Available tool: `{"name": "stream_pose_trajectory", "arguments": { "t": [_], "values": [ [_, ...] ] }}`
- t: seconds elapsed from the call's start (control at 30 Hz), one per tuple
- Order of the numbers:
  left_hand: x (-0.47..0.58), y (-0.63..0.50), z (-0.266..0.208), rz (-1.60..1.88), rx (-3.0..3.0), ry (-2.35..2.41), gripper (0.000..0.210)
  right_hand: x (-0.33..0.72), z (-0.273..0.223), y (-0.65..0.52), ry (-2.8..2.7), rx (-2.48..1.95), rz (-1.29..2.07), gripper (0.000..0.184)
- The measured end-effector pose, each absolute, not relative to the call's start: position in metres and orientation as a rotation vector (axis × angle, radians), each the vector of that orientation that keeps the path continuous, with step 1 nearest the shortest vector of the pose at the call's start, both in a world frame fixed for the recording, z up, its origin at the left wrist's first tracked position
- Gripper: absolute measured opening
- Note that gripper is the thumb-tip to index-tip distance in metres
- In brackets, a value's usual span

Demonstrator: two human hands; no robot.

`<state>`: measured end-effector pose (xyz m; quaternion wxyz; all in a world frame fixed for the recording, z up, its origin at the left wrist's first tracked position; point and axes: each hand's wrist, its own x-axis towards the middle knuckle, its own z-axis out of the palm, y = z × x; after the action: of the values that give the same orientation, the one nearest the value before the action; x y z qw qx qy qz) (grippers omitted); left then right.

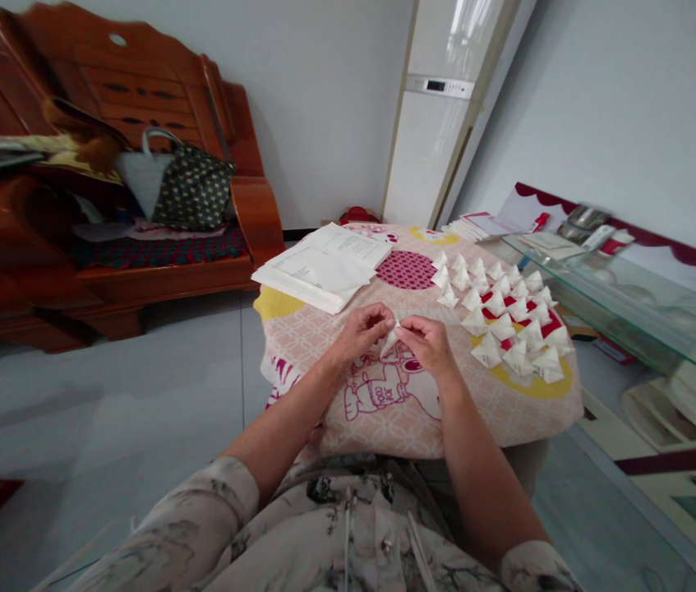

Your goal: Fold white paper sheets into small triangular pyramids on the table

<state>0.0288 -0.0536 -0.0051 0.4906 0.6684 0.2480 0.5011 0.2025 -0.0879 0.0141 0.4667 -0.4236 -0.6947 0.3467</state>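
Between my two hands is a small folded piece of white paper (389,339), held over the middle of the cloth-covered table. My left hand (367,330) pinches its left side, and my right hand (426,339) pinches the right side near the top. Fingers hide much of its shape. To the right of my right hand stand several rows of folded paper pyramids (488,351), white with some print on them. Beyond my left hand lies a stack of printed paper sheets (316,265), with a smaller loose piece on top.
The patterned tablecloth (397,432) hangs over the table edge. At the right stands a glass-topped cabinet (649,304) with cups and papers on it. A wooden sofa (181,275) with bags is at the left. A tall white air conditioner (427,131) stands behind.
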Motion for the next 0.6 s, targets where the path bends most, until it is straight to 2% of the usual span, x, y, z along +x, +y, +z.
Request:
{"name": "stream_pose_trajectory", "arguments": {
  "t": [0.37,0.6],
  "values": [
    [0.0339,-0.0544,-0.0041,1.296,1.781,0.727,0.035,0.2031,0.0093,-0.0829,-1.782,-1.048,0.81,0.029],
    [0.0319,-0.0561,0.0012,1.251,1.778,0.7,0.032,0.2054,0.0108,-0.0844,-1.702,-1.078,0.88,0.026]
  ]
}}
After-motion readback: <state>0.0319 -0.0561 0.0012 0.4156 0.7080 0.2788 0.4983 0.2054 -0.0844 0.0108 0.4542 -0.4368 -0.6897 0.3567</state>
